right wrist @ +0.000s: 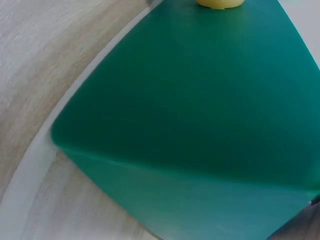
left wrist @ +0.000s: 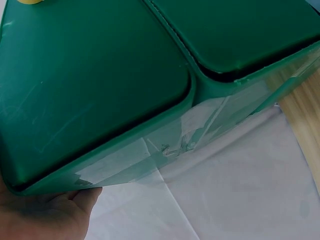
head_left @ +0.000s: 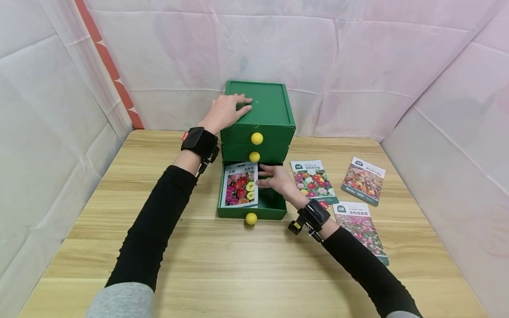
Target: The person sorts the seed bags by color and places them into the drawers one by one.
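I see my right hand (head_left: 278,180), fingers straight and holding nothing, touching the right edge of the seed packet (head_left: 240,184) lying longways in the pulled-out bottom drawer (head_left: 274,207) of the green drawer box (head_left: 274,112), whose top my flat left hand (head_left: 226,111) presses.

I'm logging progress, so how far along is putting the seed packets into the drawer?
One packet already lies in the open bottom drawer. The right hand touches that packet, while the left hand rests on the cabinet top. Three packets remain on the table.
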